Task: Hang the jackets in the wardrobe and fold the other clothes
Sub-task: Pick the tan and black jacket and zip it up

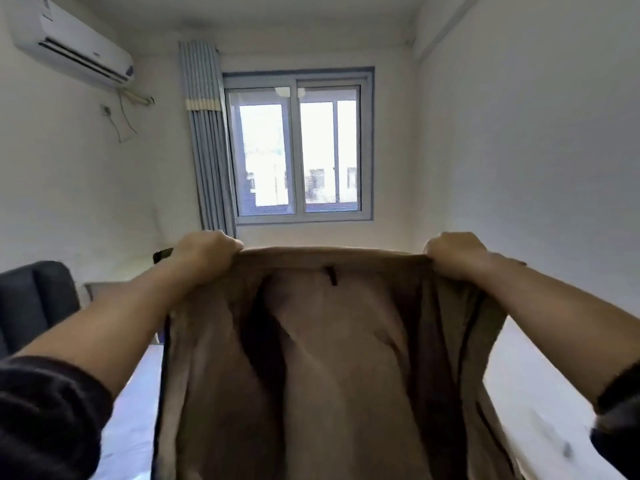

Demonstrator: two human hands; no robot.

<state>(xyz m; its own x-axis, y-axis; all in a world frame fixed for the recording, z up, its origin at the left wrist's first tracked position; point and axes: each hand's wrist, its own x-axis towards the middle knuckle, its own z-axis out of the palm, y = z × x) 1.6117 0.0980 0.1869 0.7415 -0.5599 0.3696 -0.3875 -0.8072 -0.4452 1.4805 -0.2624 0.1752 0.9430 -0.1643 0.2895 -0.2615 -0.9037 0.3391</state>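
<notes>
Wore dark sleeves (45, 417) pushed back from both forearms, nearest the camera. Held a tan jacket (329, 358) up and spread wide, inner side facing back. Showed the lining and a small black hanging loop (330, 275) just under the top edge. Clamped the left hand (204, 251) on the left end of that top edge, fingers curled tight over the cloth. Clamped the right hand (453, 252) the same way on the right end, knuckles up. Held both hands well apart and about level, with the top edge stretched nearly straight between them. Let the rest of the jacket hang down over the middle of a bed (135, 403), with dark zip edges running down both sides and white sheet showing past the left and right of the cloth. Could not tell whether the hem touched the sheet, being cut off by the bottom of the view. Past the bed's left edge, saw a dark padded chair (34, 299) and, just beyond it, a low pale table (104, 285) near the wall. On the far wall, faced a two-pane window (298, 150) with a grey striped curtain (207, 140) drawn to its left side. High on the left wall, noted a white air conditioner (72, 46), with a socket (105, 110) and a loose cable below it.
</notes>
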